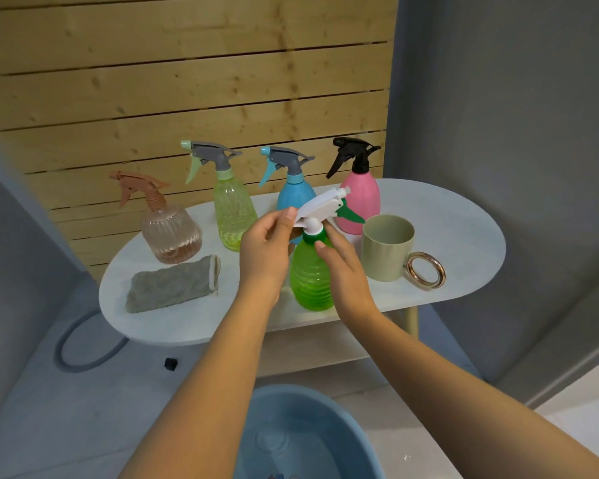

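A green spray bottle (310, 278) stands upright near the front edge of the white oval table (464, 236). Its white spray head (322, 205) with a green trigger sits tilted on the neck. My left hand (267, 250) pinches the back of the white spray head with thumb and fingers. My right hand (343, 267) wraps the bottle's neck and shoulder, thumb on the green collar.
Behind stand a brown-pink ribbed sprayer (172, 233), a yellow-green one (234, 216), a blue one (294, 198) and a pink one with a black head (360, 198). A grey cloth (172, 283), a beige cup (388, 247) and a gold ring (426, 271) lie on the table. A blue basin (308, 433) with water sits on the floor below.
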`<state>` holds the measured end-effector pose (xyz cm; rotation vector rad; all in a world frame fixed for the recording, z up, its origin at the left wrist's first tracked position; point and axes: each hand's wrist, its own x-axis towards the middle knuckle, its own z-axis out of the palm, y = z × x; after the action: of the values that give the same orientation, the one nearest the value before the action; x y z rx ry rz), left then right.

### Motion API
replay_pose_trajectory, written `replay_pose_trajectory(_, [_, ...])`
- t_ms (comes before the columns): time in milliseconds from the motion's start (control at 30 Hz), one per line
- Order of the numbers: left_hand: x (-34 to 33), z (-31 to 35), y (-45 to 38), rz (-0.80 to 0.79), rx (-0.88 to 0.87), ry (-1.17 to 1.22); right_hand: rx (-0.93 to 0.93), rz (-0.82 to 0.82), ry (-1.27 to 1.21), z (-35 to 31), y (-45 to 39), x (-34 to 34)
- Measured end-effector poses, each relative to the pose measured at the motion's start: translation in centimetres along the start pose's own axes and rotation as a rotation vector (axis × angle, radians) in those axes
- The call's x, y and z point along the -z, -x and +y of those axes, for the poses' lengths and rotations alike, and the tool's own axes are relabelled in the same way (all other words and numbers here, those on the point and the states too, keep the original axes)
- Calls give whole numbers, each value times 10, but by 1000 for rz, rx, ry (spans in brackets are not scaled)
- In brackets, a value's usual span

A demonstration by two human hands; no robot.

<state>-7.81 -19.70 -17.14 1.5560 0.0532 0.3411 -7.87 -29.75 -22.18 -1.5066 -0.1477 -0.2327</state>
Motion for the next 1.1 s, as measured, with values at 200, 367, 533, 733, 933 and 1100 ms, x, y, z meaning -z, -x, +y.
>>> replay_pose_trajectory(200, [-4,-1,-5,37,-32,-52,41,32,11,1,-2,-2])
replay_pose_trajectory(367, [-6,-2,-7,50,-57,-81,58,81,-1,0,-4,-2])
replay_pose_trajectory(533, [-7,-3,-10,47,-50,-88,28,27,-41,4,-4,-1])
replay_pose_trajectory(733, [-5,-4,-6,19,-104,-169,54,123,-33,-1,-3,-6])
replay_pose_trajectory(933, [-5,-6,-3,-15,-186,-272,41,146,-28,0,-2,-9])
replay_pose_trajectory(1100, [-6,-8,-6,-9,-162,-252,-38,133,-52,-4,2,-10])
